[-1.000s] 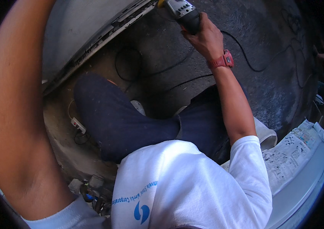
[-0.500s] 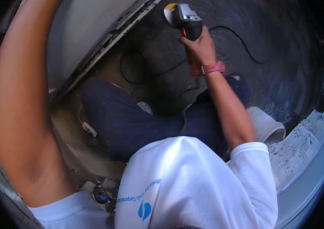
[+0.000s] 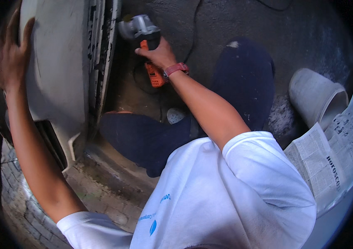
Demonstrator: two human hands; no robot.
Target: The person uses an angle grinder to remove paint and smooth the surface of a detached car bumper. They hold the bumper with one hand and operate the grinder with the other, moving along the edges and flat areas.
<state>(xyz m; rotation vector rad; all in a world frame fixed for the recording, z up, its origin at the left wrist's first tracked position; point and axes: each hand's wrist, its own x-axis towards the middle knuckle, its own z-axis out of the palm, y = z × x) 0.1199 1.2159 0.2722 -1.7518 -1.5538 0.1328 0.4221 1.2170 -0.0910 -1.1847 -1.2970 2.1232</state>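
Note:
My right hand is wrapped around an angle grinder with an orange and black body and a silver head. The grinder's disc looks blurred and is close to the chipped edge of a large pale panel. I cannot tell whether disc and edge touch. On the far left, my left hand lies against the panel with its fingers stretched apart, holding nothing. A red watch is on my right wrist.
A black cord runs over the dark floor. My bent legs in dark trousers are below the grinder. To the right, a whitish bucket lies on its side by spread newspaper. Paving bricks show at lower left.
The view has turned toward the panel. My right hand has brought the grinder left, alongside the panel's edge. My left hand, out of sight before, now shows on the panel.

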